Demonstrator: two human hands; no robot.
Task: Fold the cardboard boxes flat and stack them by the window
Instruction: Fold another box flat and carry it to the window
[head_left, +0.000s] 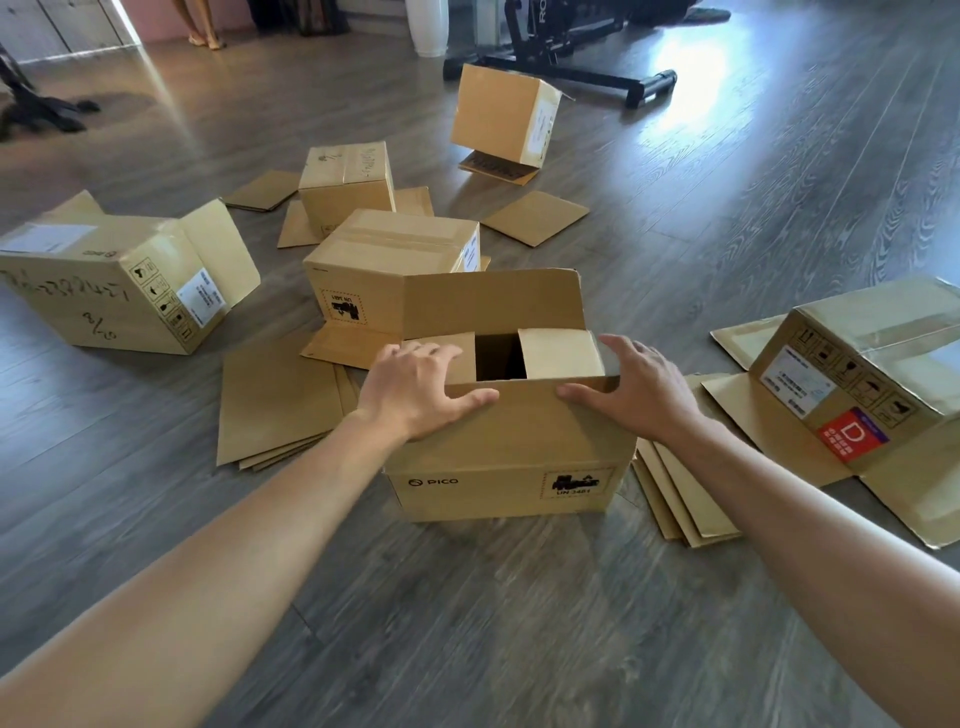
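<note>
**Hands on an open carton**

Centre floor: PICO box (506, 452), upright, far flap raised, two inner flaps folded in. Left hand (415, 387) and right hand (636, 387) spread over its top corners, fingers relaxed, thumbs on the near wall. More cartons (387, 260) from 9 to 3 o'clock; flattened sheets (275, 400) at 9, touching the wooden floor (519, 597).

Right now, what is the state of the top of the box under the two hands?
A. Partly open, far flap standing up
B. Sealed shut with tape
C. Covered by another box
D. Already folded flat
A: on the PICO box the far flap stands upright and a dark gap shows between the two side flaps.
</note>
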